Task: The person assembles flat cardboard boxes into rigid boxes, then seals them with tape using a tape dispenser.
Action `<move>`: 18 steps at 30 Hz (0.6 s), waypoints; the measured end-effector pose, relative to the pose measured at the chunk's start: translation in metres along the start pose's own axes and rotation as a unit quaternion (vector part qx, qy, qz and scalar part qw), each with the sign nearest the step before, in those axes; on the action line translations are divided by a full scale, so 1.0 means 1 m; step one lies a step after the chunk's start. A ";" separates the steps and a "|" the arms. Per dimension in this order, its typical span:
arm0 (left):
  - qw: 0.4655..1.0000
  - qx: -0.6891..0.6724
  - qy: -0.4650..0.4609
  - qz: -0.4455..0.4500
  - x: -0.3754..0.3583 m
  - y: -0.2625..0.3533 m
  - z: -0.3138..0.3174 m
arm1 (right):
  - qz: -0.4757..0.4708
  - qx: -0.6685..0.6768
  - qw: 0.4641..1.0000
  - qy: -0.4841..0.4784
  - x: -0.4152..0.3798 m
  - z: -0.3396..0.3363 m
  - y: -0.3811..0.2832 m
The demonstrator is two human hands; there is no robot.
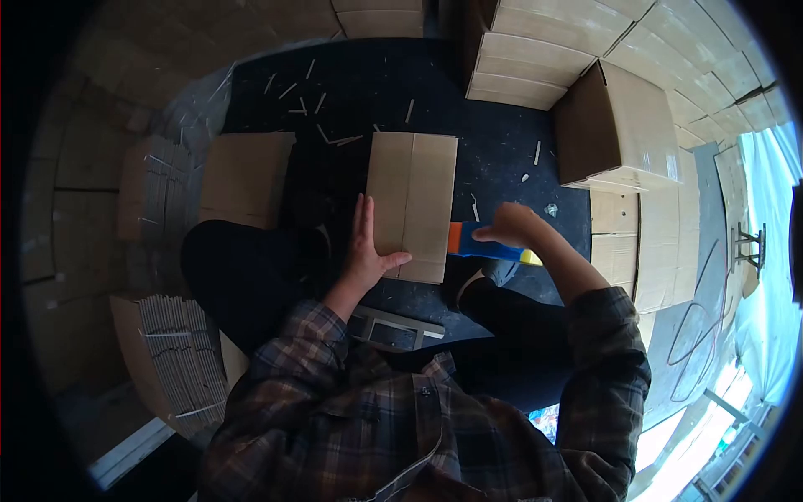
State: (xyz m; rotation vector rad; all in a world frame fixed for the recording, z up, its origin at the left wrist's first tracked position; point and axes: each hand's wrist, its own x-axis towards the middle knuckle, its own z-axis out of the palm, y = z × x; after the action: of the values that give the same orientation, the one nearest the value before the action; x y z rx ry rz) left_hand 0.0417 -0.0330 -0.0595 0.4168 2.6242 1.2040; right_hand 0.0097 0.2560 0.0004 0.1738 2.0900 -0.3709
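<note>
A closed cardboard box (411,197) stands upright on the dark floor between my knees, a seam running along its top. My left hand (365,251) lies against its left side, fingers stretched out and the thumb resting over the top near the front. On the right side of the box, my right hand (508,227) is closed around a blue tape dispenser (493,248) with an orange end and a yellow end. The orange end meets the right side of the box. My fingers cover part of the dispenser, and its tape cannot be made out.
Another cardboard box (242,176) stands to the left. Tied bundles of flat cardboard (177,351) lie at the left. Stacked boxes (544,50) rise at the back right, with a large box (640,125) in front. Cardboard scraps (322,134) litter the floor (493,138).
</note>
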 end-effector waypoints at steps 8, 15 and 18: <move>0.991 -0.132 -0.011 -0.001 0.002 -0.007 -0.003 | 0.019 -0.109 0.984 0.140 0.018 0.038 -0.061; 0.829 -0.493 -0.095 -0.245 0.007 -0.102 0.035 | 0.145 0.104 0.957 0.230 0.050 0.106 -0.054; 0.798 -0.532 -0.126 -0.255 0.009 -0.096 0.031 | 0.183 0.144 0.944 0.234 0.057 0.115 -0.052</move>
State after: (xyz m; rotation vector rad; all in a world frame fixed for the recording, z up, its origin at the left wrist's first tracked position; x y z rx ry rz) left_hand 0.0280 -0.0677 -0.1537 -0.3118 1.3194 1.9291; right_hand 0.0590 0.1671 -0.0938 0.8880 2.3893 -0.4352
